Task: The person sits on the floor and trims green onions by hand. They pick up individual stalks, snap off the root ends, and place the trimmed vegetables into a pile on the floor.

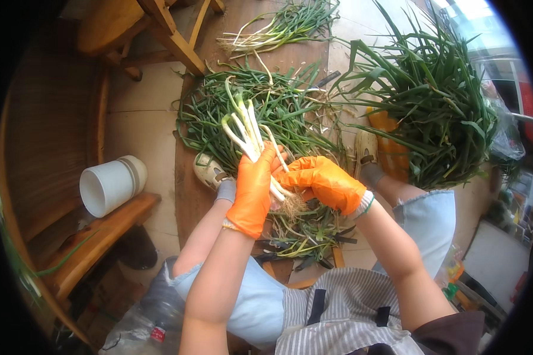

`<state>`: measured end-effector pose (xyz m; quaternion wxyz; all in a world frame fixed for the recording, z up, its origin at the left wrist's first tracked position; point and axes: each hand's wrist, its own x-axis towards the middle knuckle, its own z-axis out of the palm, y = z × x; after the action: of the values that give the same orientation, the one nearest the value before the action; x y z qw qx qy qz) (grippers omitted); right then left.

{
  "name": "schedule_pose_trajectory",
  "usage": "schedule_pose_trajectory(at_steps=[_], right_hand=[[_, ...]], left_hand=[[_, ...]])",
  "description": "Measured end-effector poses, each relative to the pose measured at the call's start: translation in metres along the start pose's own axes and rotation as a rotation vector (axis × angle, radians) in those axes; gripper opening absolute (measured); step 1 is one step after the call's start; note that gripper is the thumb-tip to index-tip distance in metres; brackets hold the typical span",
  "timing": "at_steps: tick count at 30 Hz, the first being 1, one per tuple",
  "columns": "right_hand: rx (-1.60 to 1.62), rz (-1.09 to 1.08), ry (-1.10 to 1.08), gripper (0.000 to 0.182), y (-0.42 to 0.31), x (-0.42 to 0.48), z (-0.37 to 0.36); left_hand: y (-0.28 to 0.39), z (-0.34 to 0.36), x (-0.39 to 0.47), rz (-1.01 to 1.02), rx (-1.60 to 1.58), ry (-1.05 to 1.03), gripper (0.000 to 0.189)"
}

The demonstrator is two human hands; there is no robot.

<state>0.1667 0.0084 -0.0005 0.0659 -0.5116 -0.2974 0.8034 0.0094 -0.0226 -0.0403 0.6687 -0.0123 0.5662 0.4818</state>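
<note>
In an orange glove, my left hand (253,191) is closed around a small bunch of green onions (246,128), white stems up and rooty ends toward me. My right hand (324,182), gloved the same way, is beside the root end, its fingertips pinching a thin pale stalk (273,144) that slants across the bunch. The hairy roots (293,206) hang between the two hands. Beneath and beyond lies a broad heap of green leaves and stalks (217,106) on a brown board (184,191). Farther off rests another bunch with pale stems (271,33).
A large leafy pile (444,102) stands at right beside a yellow-orange item (388,146). At left, a white cylindrical container (109,184) lies on its side on a wooden bench (102,248). A wooden stool (177,44) stands beyond. Loose trimmings (311,235) lie near my knees.
</note>
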Motion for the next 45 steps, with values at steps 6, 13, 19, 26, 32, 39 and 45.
schedule_pose_trajectory(at_steps=[6,13,19,26,32,39,45], right_hand=[[-0.092,0.015,-0.014,0.03,0.001,-0.003,0.004],[-0.812,0.237,0.312,0.03,0.097,0.092,-0.107],[-0.968,0.225,0.454,0.044,0.211,0.139,-0.085],[-0.788,0.327,0.607,0.041,0.201,0.161,-0.065],[0.169,0.093,0.344,0.02,0.11,0.09,-0.063],[0.042,-0.144,0.38,0.031,0.003,-0.015,-0.027],[-0.026,-0.269,0.332,0.022,-0.014,-0.045,0.012]], left_hand=[[0.015,-0.01,-0.002,0.093,0.001,-0.112,0.028],[0.076,-0.015,-0.01,0.308,-0.007,0.104,0.023],[0.081,-0.021,-0.002,0.106,-0.269,0.065,0.022],[0.082,-0.015,-0.007,0.075,-0.31,0.05,0.024],[0.077,-0.016,-0.007,0.057,-0.216,0.0,0.024],[0.029,0.005,-0.015,-0.059,0.007,-0.038,0.033],[-0.004,0.013,-0.022,-0.206,-0.058,-0.148,0.027]])
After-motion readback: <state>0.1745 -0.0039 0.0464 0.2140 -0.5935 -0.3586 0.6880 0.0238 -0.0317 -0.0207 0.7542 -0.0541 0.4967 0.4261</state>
